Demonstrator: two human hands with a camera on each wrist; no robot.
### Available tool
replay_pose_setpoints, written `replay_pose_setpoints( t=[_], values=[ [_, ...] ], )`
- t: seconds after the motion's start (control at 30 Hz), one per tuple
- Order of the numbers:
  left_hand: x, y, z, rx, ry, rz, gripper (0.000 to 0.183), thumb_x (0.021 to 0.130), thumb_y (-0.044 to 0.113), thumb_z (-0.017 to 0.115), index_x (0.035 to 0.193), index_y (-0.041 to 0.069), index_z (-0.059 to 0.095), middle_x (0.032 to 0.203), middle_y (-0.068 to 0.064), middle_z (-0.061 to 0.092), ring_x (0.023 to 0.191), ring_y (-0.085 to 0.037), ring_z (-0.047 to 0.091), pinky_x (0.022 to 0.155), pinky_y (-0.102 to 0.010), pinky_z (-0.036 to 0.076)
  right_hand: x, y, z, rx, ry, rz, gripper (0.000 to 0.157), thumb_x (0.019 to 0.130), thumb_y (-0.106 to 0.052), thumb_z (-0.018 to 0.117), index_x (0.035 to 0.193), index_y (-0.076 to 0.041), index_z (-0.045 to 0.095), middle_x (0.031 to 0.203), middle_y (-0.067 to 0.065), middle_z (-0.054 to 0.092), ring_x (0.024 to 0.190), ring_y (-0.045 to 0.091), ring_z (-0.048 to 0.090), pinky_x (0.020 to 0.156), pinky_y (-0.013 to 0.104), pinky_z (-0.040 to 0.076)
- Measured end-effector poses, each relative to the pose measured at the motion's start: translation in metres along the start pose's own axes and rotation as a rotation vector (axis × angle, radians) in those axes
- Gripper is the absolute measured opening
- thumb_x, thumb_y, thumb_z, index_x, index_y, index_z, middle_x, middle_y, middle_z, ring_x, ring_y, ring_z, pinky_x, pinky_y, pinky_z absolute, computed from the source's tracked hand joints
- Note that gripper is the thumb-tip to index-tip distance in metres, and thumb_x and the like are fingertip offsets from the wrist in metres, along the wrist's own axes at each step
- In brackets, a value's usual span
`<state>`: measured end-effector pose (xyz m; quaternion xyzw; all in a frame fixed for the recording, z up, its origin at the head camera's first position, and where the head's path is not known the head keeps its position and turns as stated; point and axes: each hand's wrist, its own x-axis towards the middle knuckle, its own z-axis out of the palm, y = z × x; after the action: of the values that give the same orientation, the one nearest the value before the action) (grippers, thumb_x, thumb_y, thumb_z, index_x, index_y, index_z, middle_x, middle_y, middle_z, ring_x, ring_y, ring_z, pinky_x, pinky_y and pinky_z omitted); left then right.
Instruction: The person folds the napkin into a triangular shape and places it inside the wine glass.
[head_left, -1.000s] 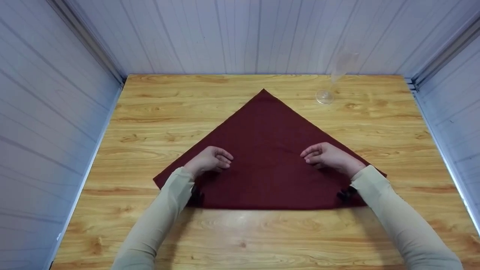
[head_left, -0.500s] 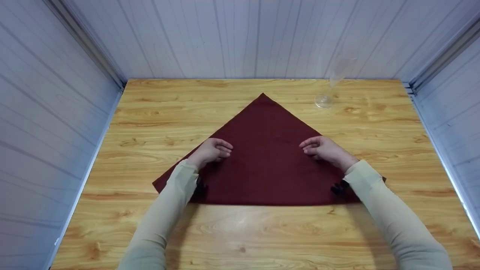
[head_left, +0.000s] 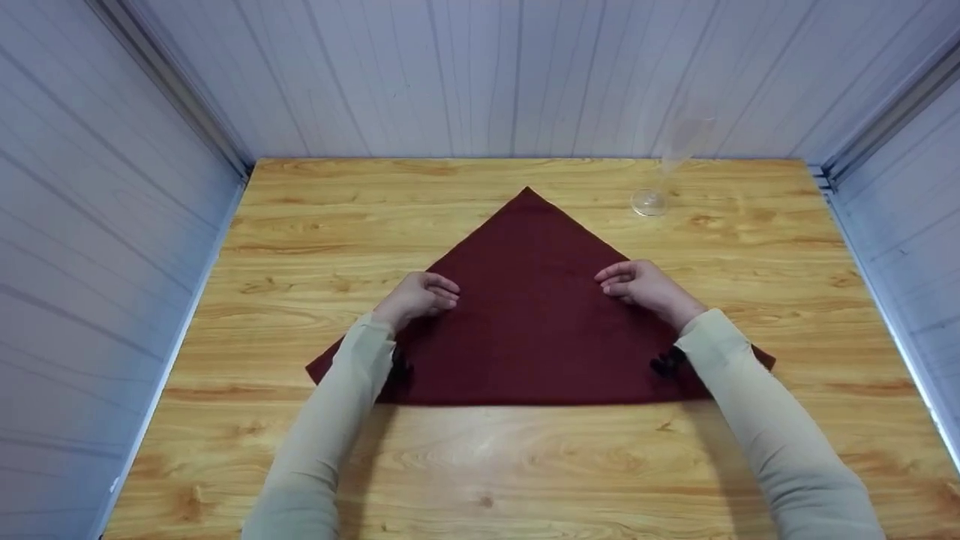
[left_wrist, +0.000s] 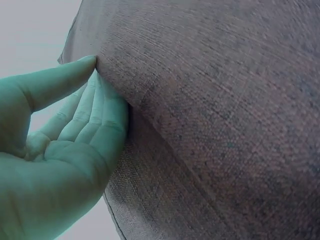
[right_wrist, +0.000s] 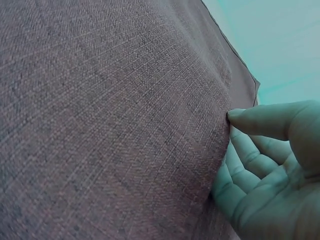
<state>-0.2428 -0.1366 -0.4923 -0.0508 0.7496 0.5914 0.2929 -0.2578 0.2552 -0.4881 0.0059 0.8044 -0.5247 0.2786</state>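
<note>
A dark red cloth napkin [head_left: 525, 315] lies doubled on the wooden table, its point facing away and its straight fold facing me. My left hand [head_left: 420, 295] pinches the upper layer at the left side. In the left wrist view, the thumb [left_wrist: 75, 72] is against the cloth edge with the fingers behind it. On the right side, my right hand [head_left: 645, 287] pinches the same layer. Its thumb [right_wrist: 265, 119] meets the edge in the right wrist view, the fingers partly hidden by cloth. Left and right corners of the napkin stick out beyond the sleeves.
A clear stemmed glass [head_left: 651, 201] stands at the back right, hard to see against the pale wall. Panelled walls close in the wooden table [head_left: 480, 472] at the back, left [head_left: 97, 247] and right.
Both hands have moved away from me, carrying the upper layer. The napkin's near fold has drawn back slightly the same way. Head view has shifted a little.
</note>
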Motion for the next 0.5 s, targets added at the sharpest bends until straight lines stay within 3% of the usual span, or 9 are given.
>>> replay_pose_setpoints(
  t=[0.3,0.5],
  values=[
    [-0.0001,-0.0008,0.0011,0.026,-0.023,0.006,0.031,0.089,-0.005,0.063,0.119,-0.008,0.058,0.108,-0.019,0.064,0.092,-0.020,0.062,0.082,-0.029,0.051,-0.0033,0.0019,-0.0016,0.013,-0.024,0.014,0.033,0.094,-0.006,0.061,0.124,0.006,0.055,0.104,0.009,0.064,0.078,0.009,0.055,0.066,0.022,0.045],
    [-0.0062,-0.0024,0.0036,0.047,-0.027,0.021,0.029,0.087,-0.005,0.064,0.116,-0.009,0.060,0.101,-0.014,0.065,0.083,-0.013,0.061,0.075,-0.024,0.051,-0.0091,0.0058,0.0015,0.010,-0.027,0.008,0.032,0.094,-0.007,0.061,0.122,0.006,0.057,0.102,0.008,0.064,0.075,0.008,0.054,0.064,0.021,0.044]
  ],
)
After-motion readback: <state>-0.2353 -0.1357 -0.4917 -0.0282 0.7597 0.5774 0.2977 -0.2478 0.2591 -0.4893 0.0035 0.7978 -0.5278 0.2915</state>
